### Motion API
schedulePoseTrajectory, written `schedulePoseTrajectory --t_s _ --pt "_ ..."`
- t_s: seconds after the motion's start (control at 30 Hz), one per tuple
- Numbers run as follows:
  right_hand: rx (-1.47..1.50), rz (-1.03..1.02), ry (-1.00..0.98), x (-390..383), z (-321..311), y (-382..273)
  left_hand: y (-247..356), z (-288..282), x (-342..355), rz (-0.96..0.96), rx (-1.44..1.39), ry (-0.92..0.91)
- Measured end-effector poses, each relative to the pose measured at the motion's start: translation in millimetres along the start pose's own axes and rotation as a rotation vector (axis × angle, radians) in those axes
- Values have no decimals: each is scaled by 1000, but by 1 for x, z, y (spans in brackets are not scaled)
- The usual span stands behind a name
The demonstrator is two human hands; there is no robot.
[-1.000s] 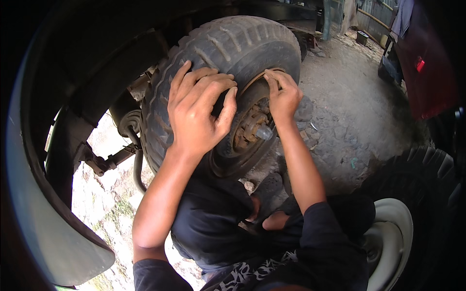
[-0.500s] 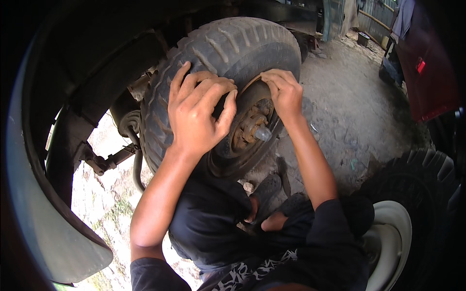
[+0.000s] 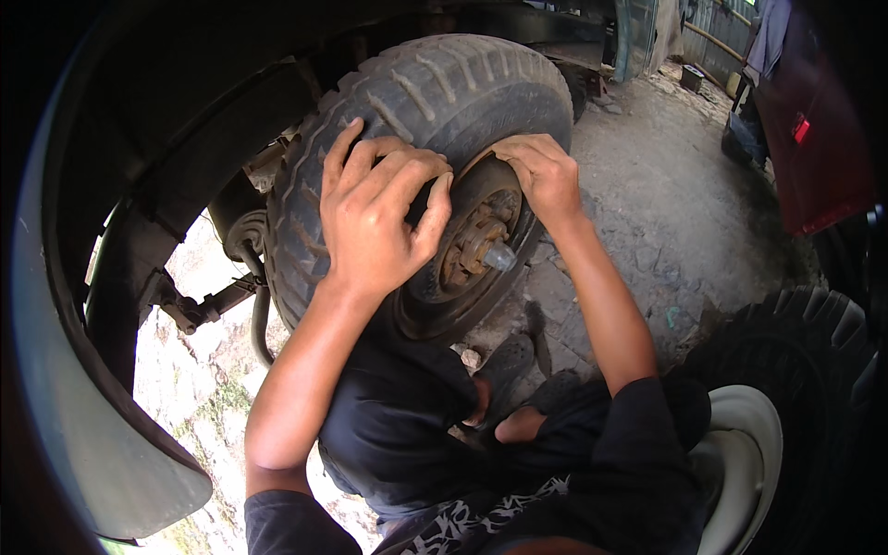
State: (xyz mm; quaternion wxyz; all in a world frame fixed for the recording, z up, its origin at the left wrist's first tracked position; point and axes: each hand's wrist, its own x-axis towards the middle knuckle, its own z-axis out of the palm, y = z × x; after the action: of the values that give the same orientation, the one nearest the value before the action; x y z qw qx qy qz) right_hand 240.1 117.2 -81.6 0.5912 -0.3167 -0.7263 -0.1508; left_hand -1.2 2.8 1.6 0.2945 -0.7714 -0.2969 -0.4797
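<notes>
A large tyre (image 3: 435, 92) with chunky tread stands mounted on a dark, rusty wheel hub (image 3: 476, 250) that has a pale cap at its centre. A thin rust-brown curved strip (image 3: 476, 165) runs along the upper edge of the rim, between my hands. My left hand (image 3: 379, 208) is at the tyre's sidewall, thumb and fingertips pinched together at the strip's left end; what lies in the pinch is hidden. My right hand (image 3: 544, 176) bends over the rim's top, its fingers closed on the strip's right end.
A second tyre (image 3: 795, 342) with a cream wheel rim (image 3: 768, 425) lies at my lower right. Dark fender metal (image 3: 111, 499) curves along the left. Beyond the wheel is dusty ground (image 3: 666, 203), with a dark red panel (image 3: 814, 139) at the right.
My right hand has shifted slightly left along the rim, and its forearm swung a little right. My left hand stays at the same place.
</notes>
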Motion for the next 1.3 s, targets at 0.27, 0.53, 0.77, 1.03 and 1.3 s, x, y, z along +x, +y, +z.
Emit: schedulePoseTrajectory --t_s 0.27,0.53,0.77,1.03,1.3 --pt "-9 -29 12 -3 -1 -3 4 -3 2 4 17 -55" --pt "152 454 21 -37 -23 20 7 3 -3 139 -126 -171" --pt "885 747 -32 -22 -41 -9 37 36 5 -67 -446 -225" --pt "1085 658 71 -18 -57 -32 46 76 18 -685 -971 -294" --pt "1005 726 -9 -16 -69 -33 48 76 31 -724 -902 -419"
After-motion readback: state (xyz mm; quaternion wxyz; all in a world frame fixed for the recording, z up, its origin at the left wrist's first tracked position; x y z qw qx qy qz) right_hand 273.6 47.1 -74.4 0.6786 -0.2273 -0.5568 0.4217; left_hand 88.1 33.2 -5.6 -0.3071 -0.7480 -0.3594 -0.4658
